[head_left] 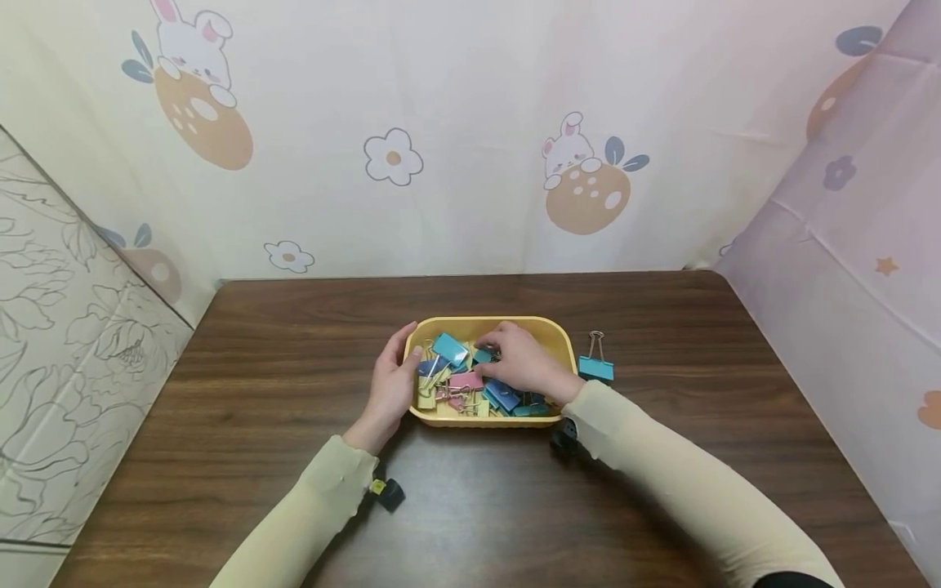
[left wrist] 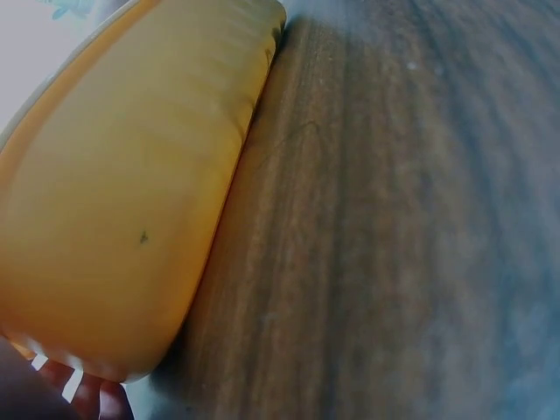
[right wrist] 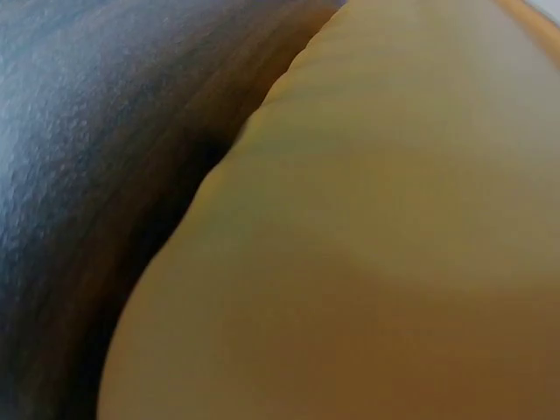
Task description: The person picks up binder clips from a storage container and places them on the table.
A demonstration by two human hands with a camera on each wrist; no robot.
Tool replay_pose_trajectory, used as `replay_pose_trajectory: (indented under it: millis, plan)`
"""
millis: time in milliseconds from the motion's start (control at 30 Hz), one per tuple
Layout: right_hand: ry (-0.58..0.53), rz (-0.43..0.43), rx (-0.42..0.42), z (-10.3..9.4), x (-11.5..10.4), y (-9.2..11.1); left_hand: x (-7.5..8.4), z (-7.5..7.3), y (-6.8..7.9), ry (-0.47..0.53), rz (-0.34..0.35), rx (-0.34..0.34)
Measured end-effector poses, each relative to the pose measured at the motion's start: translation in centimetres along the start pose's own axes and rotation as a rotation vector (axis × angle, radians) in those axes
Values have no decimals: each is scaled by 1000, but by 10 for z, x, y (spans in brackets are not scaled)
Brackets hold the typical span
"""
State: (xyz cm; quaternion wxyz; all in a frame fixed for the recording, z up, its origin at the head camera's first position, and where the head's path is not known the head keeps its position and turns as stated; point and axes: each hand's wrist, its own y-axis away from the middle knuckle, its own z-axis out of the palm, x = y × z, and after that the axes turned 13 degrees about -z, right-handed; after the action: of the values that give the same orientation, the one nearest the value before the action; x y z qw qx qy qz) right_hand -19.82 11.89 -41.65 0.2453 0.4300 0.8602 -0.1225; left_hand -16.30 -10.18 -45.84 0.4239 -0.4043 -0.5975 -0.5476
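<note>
The yellow tray [head_left: 478,422] sits flat, long side crosswise; the left hand [head_left: 390,388] grips its left end, thumb over the rim. Inside, clips [head_left: 466,381] in blue, teal, pink and yellow lie heaped at mixed angles, wire handles showing. The right hand [head_left: 522,359] reaches among them; whether it pinches one is unclear. A bright blue clip [head_left: 596,369] lies just beyond the tray's right end, handles pointing away.

I count one tray [head_left: 485,422], one clip [head_left: 596,369] outside it, ten or more clips [head_left: 450,349] inside, my two hands [head_left: 388,382] [head_left: 524,359].
</note>
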Motion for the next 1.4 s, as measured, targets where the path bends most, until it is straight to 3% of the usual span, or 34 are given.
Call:
replay_pose_trajectory:
  millis: [400,700,867,1133,1400]
  plan:
    - [-37,-11,-11,-5,-2,-3,5,0,1,2,2,1]
    - [-112,-59,23,-18,-3,8,2,-2,-1,-15,-2,8]
    - [-149,-106,65,-27,-2,21,-1,-2,-3,-15,-8,15]
    - [-151,-56,210,-55,6,58,-1,0,-3,-19,-6,4]
    - [-102,16,316,-77,40,93,-1,0,-1,-19,-10,8]
